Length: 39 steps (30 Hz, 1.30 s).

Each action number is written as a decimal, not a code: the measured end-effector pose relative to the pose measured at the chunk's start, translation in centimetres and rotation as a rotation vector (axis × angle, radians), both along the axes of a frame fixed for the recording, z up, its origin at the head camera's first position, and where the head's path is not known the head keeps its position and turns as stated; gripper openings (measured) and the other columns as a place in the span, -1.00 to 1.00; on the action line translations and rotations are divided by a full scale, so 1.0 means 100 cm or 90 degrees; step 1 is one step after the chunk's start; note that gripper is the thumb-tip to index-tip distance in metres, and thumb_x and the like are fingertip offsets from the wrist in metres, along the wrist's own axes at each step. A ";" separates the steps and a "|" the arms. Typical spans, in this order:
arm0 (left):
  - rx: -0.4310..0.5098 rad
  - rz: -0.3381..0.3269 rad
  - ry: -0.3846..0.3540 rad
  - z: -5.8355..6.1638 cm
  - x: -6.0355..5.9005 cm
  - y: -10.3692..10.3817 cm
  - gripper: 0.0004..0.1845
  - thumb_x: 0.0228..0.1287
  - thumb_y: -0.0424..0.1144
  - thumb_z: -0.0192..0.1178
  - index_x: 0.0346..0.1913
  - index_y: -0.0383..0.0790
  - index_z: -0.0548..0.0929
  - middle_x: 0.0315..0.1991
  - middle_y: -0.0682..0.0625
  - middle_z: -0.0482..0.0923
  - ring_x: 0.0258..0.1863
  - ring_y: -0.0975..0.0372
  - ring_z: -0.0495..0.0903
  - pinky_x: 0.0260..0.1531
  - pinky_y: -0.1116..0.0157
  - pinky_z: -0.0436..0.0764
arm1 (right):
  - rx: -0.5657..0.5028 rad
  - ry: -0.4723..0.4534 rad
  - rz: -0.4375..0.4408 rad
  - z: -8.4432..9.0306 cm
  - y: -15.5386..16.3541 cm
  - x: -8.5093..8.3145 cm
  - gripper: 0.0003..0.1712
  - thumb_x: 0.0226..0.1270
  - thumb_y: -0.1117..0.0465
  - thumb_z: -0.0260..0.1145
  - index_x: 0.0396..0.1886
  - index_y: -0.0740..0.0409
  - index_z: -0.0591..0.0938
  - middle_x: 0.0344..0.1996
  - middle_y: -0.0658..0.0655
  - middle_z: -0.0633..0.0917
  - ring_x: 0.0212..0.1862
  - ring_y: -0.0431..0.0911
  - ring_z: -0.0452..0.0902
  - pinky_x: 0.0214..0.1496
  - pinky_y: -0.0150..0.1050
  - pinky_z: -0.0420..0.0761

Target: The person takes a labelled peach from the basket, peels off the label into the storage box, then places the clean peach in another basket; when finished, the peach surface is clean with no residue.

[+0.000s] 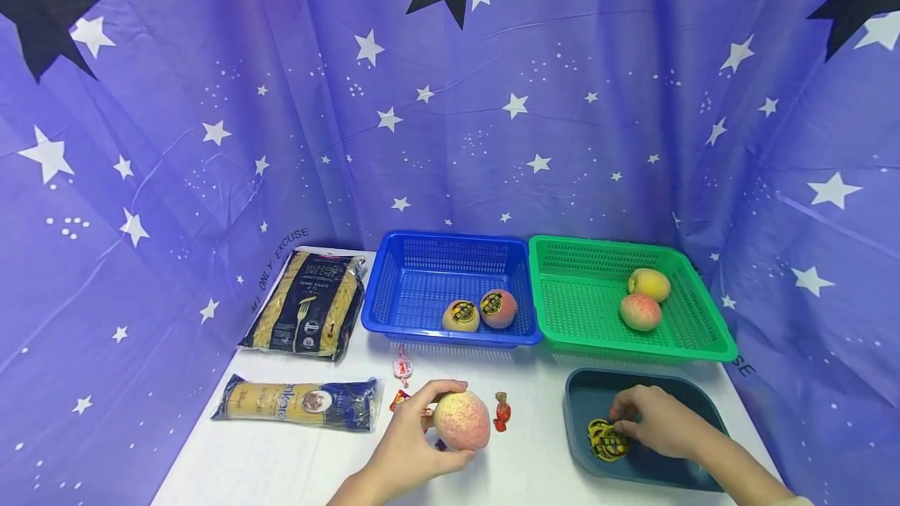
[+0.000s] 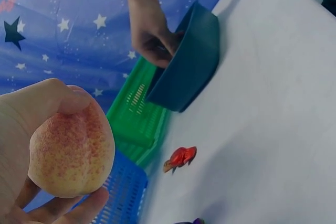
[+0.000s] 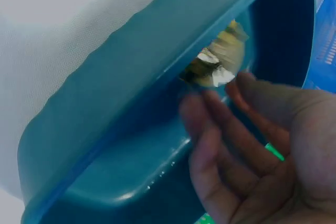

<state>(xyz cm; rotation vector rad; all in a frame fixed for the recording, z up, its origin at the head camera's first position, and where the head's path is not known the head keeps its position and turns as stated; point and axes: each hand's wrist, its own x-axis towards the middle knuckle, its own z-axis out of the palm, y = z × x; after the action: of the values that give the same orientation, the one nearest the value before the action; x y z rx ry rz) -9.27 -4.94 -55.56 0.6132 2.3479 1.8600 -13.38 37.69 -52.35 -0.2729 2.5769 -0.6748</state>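
Note:
My left hand (image 1: 415,440) grips a pink-and-yellow peach (image 1: 462,421) above the white table, thumb and fingers round its sides. The left wrist view shows the same peach (image 2: 73,148) close up, with no label on the visible side. Inside the dark teal tub (image 1: 583,463), my right hand (image 1: 657,420) reaches to several round black-and-yellow stickers (image 1: 606,441). Its fingers are loosely bent, with a gap between thumb and fingertips beside the stickers (image 3: 223,59) in the right wrist view. Blur hides exactly where the fingertips touch.
A blue basket (image 1: 450,239) holds two peaches with stickers (image 1: 498,308). Two peaches (image 1: 641,311) without visible stickers lie in the green basket (image 1: 569,311). Pasta bags (image 1: 309,307) and a spaghetti pack (image 1: 302,403) lie left. Wrapped candies (image 1: 502,411) lie near my left hand.

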 end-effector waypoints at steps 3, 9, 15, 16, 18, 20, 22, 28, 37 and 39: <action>0.006 -0.012 0.001 -0.001 -0.001 0.002 -0.12 0.02 -0.24 0.77 0.43 0.22 0.59 0.34 0.09 0.68 0.30 0.26 0.66 0.18 0.26 0.81 | 0.072 0.042 -0.015 0.001 -0.003 0.001 -0.92 0.41 0.21 0.59 -0.18 0.00 0.82 -0.30 -0.11 0.77 -0.18 -0.15 0.69 -0.09 -0.01 0.76; 0.014 -0.028 0.004 -0.001 -0.001 0.007 -0.11 0.03 -0.24 0.77 0.44 0.21 0.58 0.38 0.07 0.67 0.32 0.25 0.68 0.17 0.27 0.81 | 0.036 0.167 -0.102 0.012 0.011 0.008 -0.89 0.51 0.14 0.52 -0.07 0.02 0.82 -0.24 -0.09 0.83 -0.20 -0.21 0.70 -0.21 -0.21 0.69; 0.021 -0.040 0.003 0.004 -0.001 0.012 -0.09 0.02 -0.26 0.77 0.45 0.20 0.57 0.37 0.07 0.67 0.26 0.25 0.73 0.16 0.28 0.82 | -0.066 0.279 -0.403 0.027 0.046 0.010 -0.53 0.62 0.00 0.43 0.26 0.24 0.67 -0.01 0.13 0.81 -0.22 -0.68 0.36 -0.27 -0.51 0.55; 0.019 -0.042 0.004 0.004 -0.001 0.013 -0.09 0.02 -0.26 0.77 0.45 0.21 0.57 0.37 0.07 0.67 0.25 0.25 0.73 0.15 0.28 0.81 | -0.087 0.273 -0.463 0.029 0.053 0.008 -0.48 0.62 -0.02 0.43 0.30 0.26 0.64 0.05 0.13 0.78 -0.19 -0.68 0.32 -0.25 -0.54 0.51; 0.019 -0.046 0.007 0.005 -0.001 0.016 -0.09 0.02 -0.26 0.77 0.45 0.22 0.57 0.37 0.09 0.67 0.25 0.26 0.73 0.15 0.29 0.81 | -0.122 0.249 -0.570 0.033 0.067 0.005 -0.40 0.60 -0.04 0.43 0.38 0.27 0.57 0.16 0.16 0.69 -0.05 -0.47 0.45 -0.19 -0.51 0.47; 0.021 -0.048 0.017 0.006 -0.003 0.019 -0.09 0.01 -0.26 0.77 0.45 0.22 0.57 0.37 0.10 0.67 0.27 0.26 0.72 0.15 0.28 0.82 | -0.147 0.222 -0.640 0.033 0.081 0.002 -0.28 0.59 -0.04 0.43 0.51 0.27 0.48 0.32 0.22 0.58 0.22 -0.12 0.50 0.00 -0.41 0.51; 0.023 -0.047 0.027 0.007 -0.005 0.023 -0.09 0.01 -0.25 0.78 0.45 0.22 0.58 0.35 0.12 0.68 0.26 0.27 0.71 0.13 0.28 0.82 | -0.178 0.188 -0.677 0.032 0.092 -0.001 -0.15 0.60 -0.03 0.40 0.66 0.27 0.33 0.58 0.41 0.36 0.54 0.19 0.33 0.34 -0.24 0.58; 0.033 -0.060 0.027 0.009 -0.011 0.038 -0.12 0.02 -0.21 0.78 0.43 0.26 0.59 0.31 0.16 0.70 0.29 0.30 0.67 0.14 0.26 0.82 | -0.285 0.081 -0.673 0.017 0.123 -0.006 0.16 0.66 -0.07 0.35 0.84 0.29 -0.13 0.72 0.36 0.19 0.78 0.15 0.07 0.78 -0.17 0.30; 0.065 -0.118 -0.020 0.017 -0.029 0.077 -0.15 0.04 -0.23 0.76 0.41 0.26 0.61 0.26 0.20 0.68 0.16 0.39 0.72 0.04 0.27 0.85 | -0.500 -0.084 -0.719 0.007 0.144 -0.015 0.18 0.71 -0.02 0.30 0.83 0.03 -0.38 0.80 -0.07 -0.37 0.85 0.02 -0.33 0.28 -0.62 0.61; 0.073 -0.126 -0.038 0.021 -0.035 0.087 -0.16 0.04 -0.24 0.76 0.41 0.23 0.62 0.25 0.21 0.67 0.06 0.41 0.75 -0.06 0.25 0.87 | -0.505 -0.090 -0.727 0.006 0.145 -0.018 0.17 0.73 0.03 0.28 0.81 0.05 -0.41 0.81 -0.02 -0.39 0.85 -0.02 -0.30 0.34 -0.58 0.60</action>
<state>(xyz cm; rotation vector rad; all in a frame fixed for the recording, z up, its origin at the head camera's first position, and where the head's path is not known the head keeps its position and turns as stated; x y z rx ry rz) -12.77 3.72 -53.48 0.7598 2.0708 1.9037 -15.18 52.17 -51.76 1.0459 1.9982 -1.9754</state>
